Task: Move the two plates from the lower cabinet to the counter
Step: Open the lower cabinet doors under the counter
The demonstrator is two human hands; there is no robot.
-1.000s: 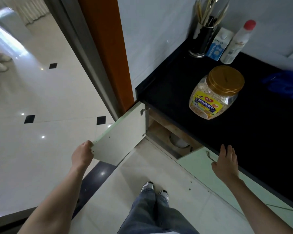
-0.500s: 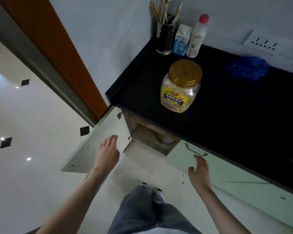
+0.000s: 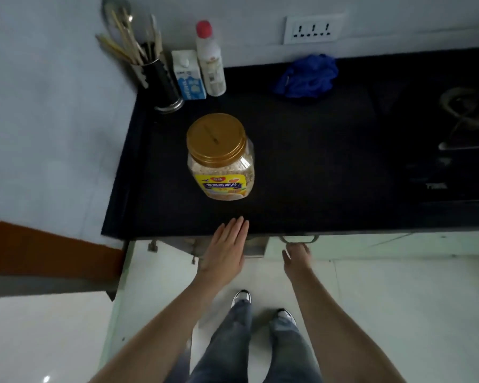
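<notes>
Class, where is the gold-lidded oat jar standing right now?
In the head view, the gold-lidded oat jar stands upright on the black counter, left of centre, just beyond the left hand.

One head-worn wide-angle view looks steeply down and forward from the person's head, facing the back wall (image 3: 53,106). The black desk (image 3: 329,161) spans the middle band, near enough that the colours of the jar (image 3: 220,158) label show, though its print is blurred. A wall socket (image 3: 313,29) sits near the top edge. The floor (image 3: 385,313) and shoes (image 3: 241,297) lie almost straight below, low in the picture. Both forearms (image 3: 161,327) enter from the bottom edge, reaching toward the desk's front edge
</notes>
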